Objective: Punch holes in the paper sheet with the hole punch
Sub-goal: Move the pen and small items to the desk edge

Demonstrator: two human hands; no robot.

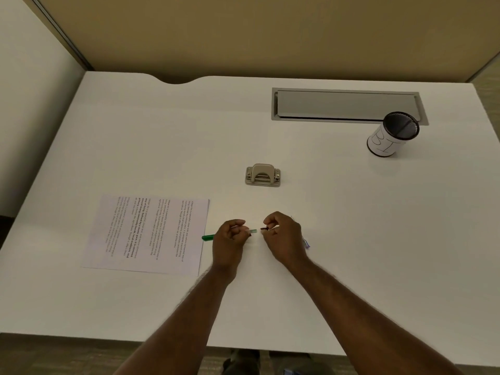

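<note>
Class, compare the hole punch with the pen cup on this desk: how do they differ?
The hole punch is low, beige and metal-trimmed; the pen cup is a tall white-wrapped cylinder with black mesh inside. The hole punch sits mid-desk; the pen cup stands far right, by the cable tray. Both stand untouched on the desk.

You have a single view, from a wide-angle camera worn on your head, looking forward and steeply down onto a white desk (324,239). Its near edge crosses the bottom of the frame, and its far edge meets a tan partition wall (270,36) at the top, so almost the whole desktop is in view. Your forearms enter from the bottom edge and reach toward the centre, where your left hand (230,239) and right hand (284,236) sit close to the lens. Straight lines bow slightly toward the corners from the wide lens. No second view shares the scene.
</note>
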